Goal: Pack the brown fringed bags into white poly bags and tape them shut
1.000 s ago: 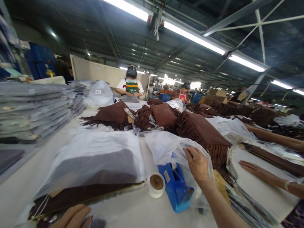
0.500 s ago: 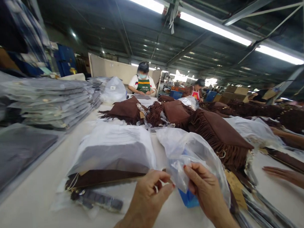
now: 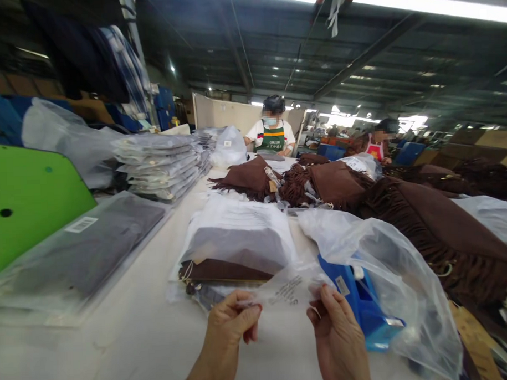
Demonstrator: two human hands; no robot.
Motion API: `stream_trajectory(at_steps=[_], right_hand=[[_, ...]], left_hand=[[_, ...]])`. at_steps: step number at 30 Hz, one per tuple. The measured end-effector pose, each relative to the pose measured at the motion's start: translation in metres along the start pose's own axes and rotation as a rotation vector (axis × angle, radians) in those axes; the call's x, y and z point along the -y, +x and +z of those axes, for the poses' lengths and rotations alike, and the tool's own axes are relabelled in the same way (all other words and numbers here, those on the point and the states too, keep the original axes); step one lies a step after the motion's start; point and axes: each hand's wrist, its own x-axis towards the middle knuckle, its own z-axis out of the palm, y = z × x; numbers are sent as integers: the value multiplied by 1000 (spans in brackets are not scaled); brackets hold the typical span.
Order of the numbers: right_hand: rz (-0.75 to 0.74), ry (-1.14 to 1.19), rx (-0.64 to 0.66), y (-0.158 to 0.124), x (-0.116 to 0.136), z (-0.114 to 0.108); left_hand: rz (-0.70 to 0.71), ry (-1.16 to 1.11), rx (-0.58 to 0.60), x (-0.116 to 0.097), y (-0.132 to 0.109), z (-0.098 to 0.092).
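My left hand (image 3: pixel 230 325) and my right hand (image 3: pixel 334 331) each pinch an end of a small clear plastic bag (image 3: pixel 286 288) with black print, held stretched just above the white table (image 3: pixel 134 349). Behind the bag lies a brown fringed bag (image 3: pixel 225 270) half inside a cloudy plastic sleeve (image 3: pixel 240 232). A blue tape dispenser (image 3: pixel 361 302) sits right of my hands, partly under a loose plastic bag (image 3: pixel 389 279).
Brown fringed bags (image 3: pixel 429 228) pile up along the right and middle. Stacked packed sleeves (image 3: pixel 161 163) and a flat grey packed item (image 3: pixel 85 251) lie left, beside a green panel (image 3: pixel 25 203). Two people (image 3: pixel 272 135) work at the far end.
My left hand rose from the table's near edge to meet my right. Both now hold a small clear bag stretched between them. The view swung left, and another person's arms left the picture.
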Motion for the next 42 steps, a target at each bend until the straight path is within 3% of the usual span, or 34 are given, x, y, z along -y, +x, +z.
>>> stream_trajectory(at_steps=[5,10,16,20,23,25,29,31,34,37,42], right_hand=[[38,-22,93,-6,-20,7],[1,-177,299,-12,-33,9],[-22,-301,345,-22,-34,16],[-57,-340,356,-24,-38,20],[-133,-418,376,-26,-43,21],[-261,-523,378,-30,-47,21],[-558,-659,459,-43,-58,22],[-681,-677,524,-50,-66,23],[-783,-670,594,-58,-80,24],[-802,-653,661,-63,-91,27],[-857,-764,808,-61,-95,38]], left_hand=[[-64,-33,-36,13,-10,-35],[-113,-29,-12,-4,-4,-46],[-266,-6,238,-23,4,-45],[-263,79,273,-17,4,-56],[-96,238,113,-17,3,-63],[22,324,-25,-22,-1,-64],[-9,219,-10,-27,-17,-62],[41,233,68,-19,-26,-63],[261,464,107,7,-35,-67],[399,630,-60,32,-37,-67],[358,614,-251,43,-24,-59]])
